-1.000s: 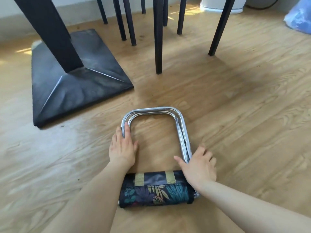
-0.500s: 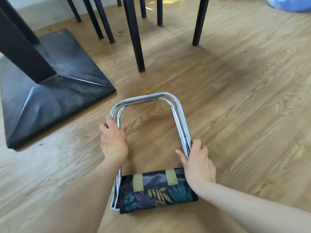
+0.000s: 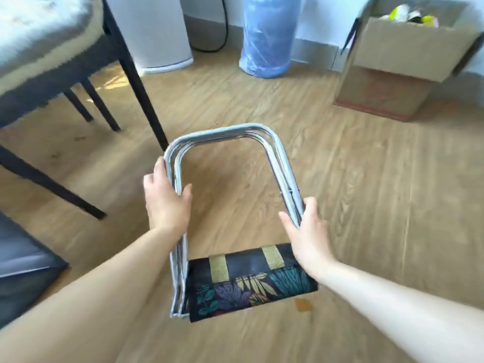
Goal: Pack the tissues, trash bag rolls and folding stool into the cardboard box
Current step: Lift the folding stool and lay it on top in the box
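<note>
The folding stool [image 3: 230, 132] is folded flat: a chrome tube frame with a dark leaf-print fabric seat rolled at its near end. It is held above the wooden floor in the middle of the view. My left hand [image 3: 165, 200] grips the frame's left tube. My right hand [image 3: 305, 231] grips the right tube. The open cardboard box [image 3: 387, 82] stands on the floor at the far right by the wall, with yellow and white items showing inside its top.
A black-legged chair [image 3: 131, 66] with a pale cushion stands at the left. A blue plastic-wrapped cylinder [image 3: 267, 35] and a white appliance [image 3: 154, 30] stand by the far wall. A dark table base [image 3: 23, 271] lies at the lower left.
Both hands closed on the stool frame and lifted it off the floor. The view swung up and right, bringing the cardboard box and the wall into sight.
</note>
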